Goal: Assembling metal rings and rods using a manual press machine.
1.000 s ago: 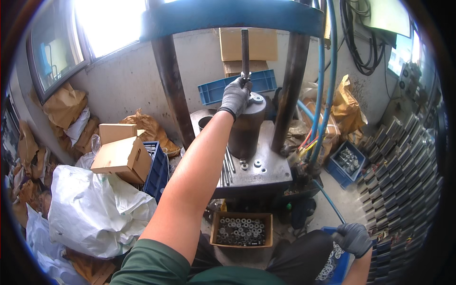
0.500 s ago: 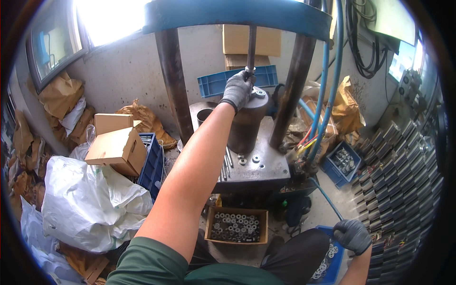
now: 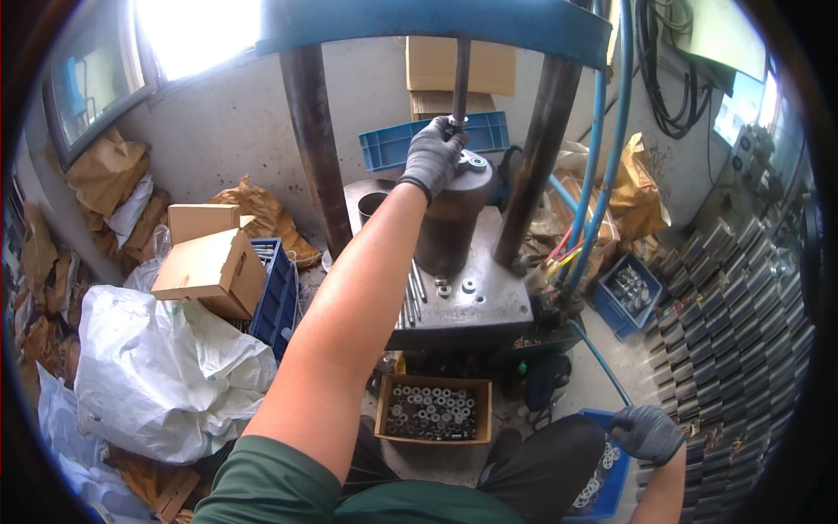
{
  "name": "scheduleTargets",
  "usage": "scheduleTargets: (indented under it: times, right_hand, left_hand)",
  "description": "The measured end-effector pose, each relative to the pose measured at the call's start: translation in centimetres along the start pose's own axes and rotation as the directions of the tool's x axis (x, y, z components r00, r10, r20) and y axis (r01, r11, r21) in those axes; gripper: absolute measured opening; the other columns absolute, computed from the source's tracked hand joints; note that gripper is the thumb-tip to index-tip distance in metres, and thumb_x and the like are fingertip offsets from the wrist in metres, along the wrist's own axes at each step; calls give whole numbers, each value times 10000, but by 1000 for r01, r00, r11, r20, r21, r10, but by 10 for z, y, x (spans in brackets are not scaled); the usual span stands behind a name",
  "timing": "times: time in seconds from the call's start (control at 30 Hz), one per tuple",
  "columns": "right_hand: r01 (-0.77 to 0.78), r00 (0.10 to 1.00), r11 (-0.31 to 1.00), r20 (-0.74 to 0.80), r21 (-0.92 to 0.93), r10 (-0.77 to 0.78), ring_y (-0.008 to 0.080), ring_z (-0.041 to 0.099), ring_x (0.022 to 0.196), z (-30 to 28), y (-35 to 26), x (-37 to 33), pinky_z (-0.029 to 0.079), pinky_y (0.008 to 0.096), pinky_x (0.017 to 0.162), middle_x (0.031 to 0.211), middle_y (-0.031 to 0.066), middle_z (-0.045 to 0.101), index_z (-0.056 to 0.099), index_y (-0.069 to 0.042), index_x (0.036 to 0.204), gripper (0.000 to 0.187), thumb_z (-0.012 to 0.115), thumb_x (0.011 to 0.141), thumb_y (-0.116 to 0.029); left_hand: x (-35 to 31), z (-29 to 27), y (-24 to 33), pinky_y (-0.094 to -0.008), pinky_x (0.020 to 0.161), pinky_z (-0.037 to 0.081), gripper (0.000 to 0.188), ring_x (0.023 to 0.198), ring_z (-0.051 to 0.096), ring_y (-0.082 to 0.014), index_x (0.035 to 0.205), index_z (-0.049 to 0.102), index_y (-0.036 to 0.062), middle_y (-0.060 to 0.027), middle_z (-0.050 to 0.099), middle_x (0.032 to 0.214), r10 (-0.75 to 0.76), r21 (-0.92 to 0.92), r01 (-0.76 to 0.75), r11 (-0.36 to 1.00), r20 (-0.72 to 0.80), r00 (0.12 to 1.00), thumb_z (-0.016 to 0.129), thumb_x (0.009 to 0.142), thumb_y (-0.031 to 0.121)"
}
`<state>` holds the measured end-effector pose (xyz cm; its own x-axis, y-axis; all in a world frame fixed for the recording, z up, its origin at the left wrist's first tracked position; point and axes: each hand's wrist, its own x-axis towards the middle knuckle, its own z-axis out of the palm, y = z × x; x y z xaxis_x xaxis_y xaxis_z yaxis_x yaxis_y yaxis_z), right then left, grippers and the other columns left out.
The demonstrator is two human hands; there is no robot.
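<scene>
My left hand point(image 3: 434, 159), in a grey knit glove, is raised at the press ram point(image 3: 462, 80). Its fingers close on a small metal ring point(image 3: 458, 121) at the ram's lower end; part of the ring is hidden. Just below stands a thick dark steel cylinder point(image 3: 447, 231) on the press table, with a few washers point(image 3: 477, 163) on its top. My right hand point(image 3: 647, 434), gloved too, is closed at the upper end of a blue lever point(image 3: 602, 367), low on the right. Metal rods point(image 3: 412, 301) and loose washers point(image 3: 470, 286) lie on the press table point(image 3: 497, 310).
Dark press columns point(image 3: 316, 148) flank the work spot. A cardboard box of washers point(image 3: 434, 437) sits below the table. Blue crates point(image 3: 624, 301) stand right, beside stacked dark metal parts point(image 3: 724, 332). Left are a white sack point(image 3: 166, 375), cartons point(image 3: 205, 271) and a blue crate point(image 3: 278, 301).
The view has shifted slightly, so the scene sits a little higher and further left. Both hands keep their places at the ram and the lever.
</scene>
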<state>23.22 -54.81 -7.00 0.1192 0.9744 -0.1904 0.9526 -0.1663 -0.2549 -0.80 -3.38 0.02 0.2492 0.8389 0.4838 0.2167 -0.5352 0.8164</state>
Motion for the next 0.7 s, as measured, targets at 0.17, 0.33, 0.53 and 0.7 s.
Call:
scheduleTargets:
  times: [0.17,0.33,0.53,0.7]
  right_hand:
    - [-106,976,972,-166,208,142,364,719,786,-14,-22,6,584,414,733,857,177,725,762,-35,939,139,745,824,-113]
    - [22,491,978,-849,-208,-192,330,644,773,-61,-2,75,526,414,708,842,144,624,603,-35,899,151,727,834,22]
    - [77,310,979,-928,-190,-204,174,554,684,-132,27,157,490,315,656,805,68,573,588,-33,895,156,741,904,-4]
    - [180,331,967,-915,-178,-230,140,665,818,-106,53,140,558,287,758,998,102,711,678,-22,1138,226,675,923,46]
  left_hand:
    - [6,1,-10,-340,897,559,339,986,728,-204,1262,680,81,-108,767,1076,-7,28,7,1000,-4,1000,741,969,242]
    - [7,8,-9,-311,813,571,389,892,702,-144,1223,653,39,-78,733,994,3,-143,-3,990,1,1000,791,952,281]
    - [4,3,-4,-318,738,568,415,789,680,-155,1189,599,17,-76,711,926,-31,-219,12,976,-84,996,795,941,285]
    - [0,5,-2,-329,722,552,282,783,643,-158,1144,605,24,-59,684,877,-12,-364,-25,931,-98,995,728,984,220]
